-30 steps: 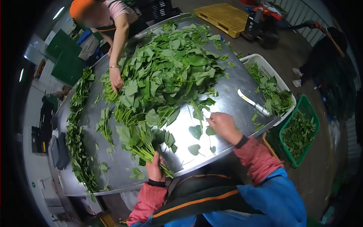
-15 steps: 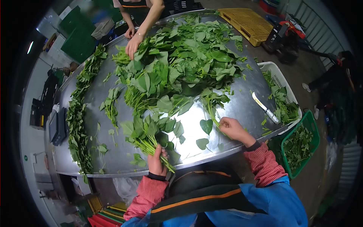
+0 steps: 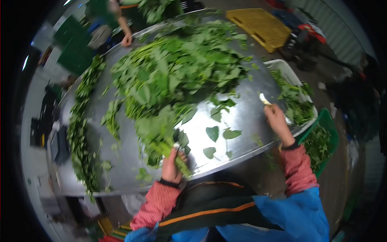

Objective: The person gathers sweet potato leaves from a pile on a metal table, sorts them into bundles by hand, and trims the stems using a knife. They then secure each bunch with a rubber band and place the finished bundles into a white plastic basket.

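My left hand is closed round the cut stems of a bunch of leafy greens, its leaves pointing away from me over the metal table. At the table's right side, my right hand is closed over a knife. The pale curved blade sticks out past my fingertips, and a bit of the white handle shows beside the hand. A large heap of the same greens covers the middle and far part of the table. Loose leaves lie between my hands.
A long row of greens runs down the left side of the metal table. At the right stand a white basket and a green crate, both with greens. Across the table is a co-worker's hand. A yellow pallet lies beyond.
My right hand has let go of the stems near the middle and moved right onto the knife. My left hand still holds its bunch. The co-worker has lifted greens off the heap.
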Available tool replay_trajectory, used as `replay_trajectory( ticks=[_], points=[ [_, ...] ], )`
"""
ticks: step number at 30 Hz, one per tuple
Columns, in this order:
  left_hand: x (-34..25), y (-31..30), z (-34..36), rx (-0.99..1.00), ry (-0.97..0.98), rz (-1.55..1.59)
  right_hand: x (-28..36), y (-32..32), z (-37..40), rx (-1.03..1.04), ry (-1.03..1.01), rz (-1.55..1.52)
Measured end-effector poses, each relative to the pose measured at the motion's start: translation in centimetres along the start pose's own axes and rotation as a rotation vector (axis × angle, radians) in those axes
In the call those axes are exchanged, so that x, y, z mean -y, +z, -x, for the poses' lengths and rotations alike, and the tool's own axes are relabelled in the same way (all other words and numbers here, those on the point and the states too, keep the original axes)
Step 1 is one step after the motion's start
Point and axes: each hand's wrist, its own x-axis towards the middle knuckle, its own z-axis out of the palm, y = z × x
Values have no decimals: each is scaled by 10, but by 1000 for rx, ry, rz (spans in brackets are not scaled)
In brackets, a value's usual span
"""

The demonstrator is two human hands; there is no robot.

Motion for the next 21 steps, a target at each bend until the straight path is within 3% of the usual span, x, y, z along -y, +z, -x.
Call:
replay_trajectory(
  ticks=[3, 5, 7, 10, 11, 13, 16, 19, 20, 21],
  points=[
    [7, 13, -14, 149, -43, 39, 57, 74, 67, 300, -277, -107],
    [9, 35, -11, 104, -29, -39, 103, 95, 94, 595, -187, -89],
    [17, 42, -12, 189, -34, -67, 133, 111, 108, 759, -149, -73],
    [21, 46, -5, 279, -59, -108, 145, 126, 117, 878, -330, 154],
    [20, 44, -4, 302, -79, -124, 138, 133, 122, 869, -274, -77],
    [16, 41, 3, 317, 5, -211, 117, 156, 132, 844, -150, -536],
    [14, 29, 10, 282, 154, -276, 110, 172, 134, 956, -41, -586],
    [12, -1, 10, 39, 536, -635, 131, 169, 122, 1018, -169, -256],
    [4, -16, 13, -134, 670, -981, 118, 184, 120, 953, -75, -307],
    [-9, -28, 18, -168, 841, -1135, 126, 185, 116, 951, -13, -435]
  ],
)
